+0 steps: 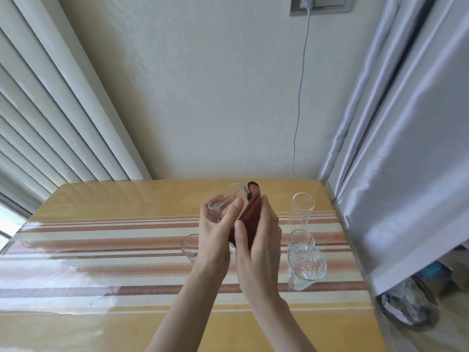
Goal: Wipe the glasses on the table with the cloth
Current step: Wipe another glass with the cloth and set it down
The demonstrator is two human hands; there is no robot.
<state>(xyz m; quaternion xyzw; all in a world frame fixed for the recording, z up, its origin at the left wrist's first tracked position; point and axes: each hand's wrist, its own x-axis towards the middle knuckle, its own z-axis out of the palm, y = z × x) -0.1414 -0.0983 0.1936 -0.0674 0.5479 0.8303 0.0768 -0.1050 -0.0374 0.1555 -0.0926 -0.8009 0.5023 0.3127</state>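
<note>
Hands mid-frame: left hand (218, 224) grips a tilted glass (225, 201); right hand (261, 232) clamps the red cloth (247, 217) beside it. Cloth should be pressed inside while the glass is turned. Four glasses stand on the table (101, 250).

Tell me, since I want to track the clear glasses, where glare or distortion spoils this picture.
Head view: window light makes a white glare patch on the table cover at the left; wide-angle bending curves the blinds and curtain; the glass in the left hand is faint against the tabletop; the cloth in the right hand stands out dark.
</note>
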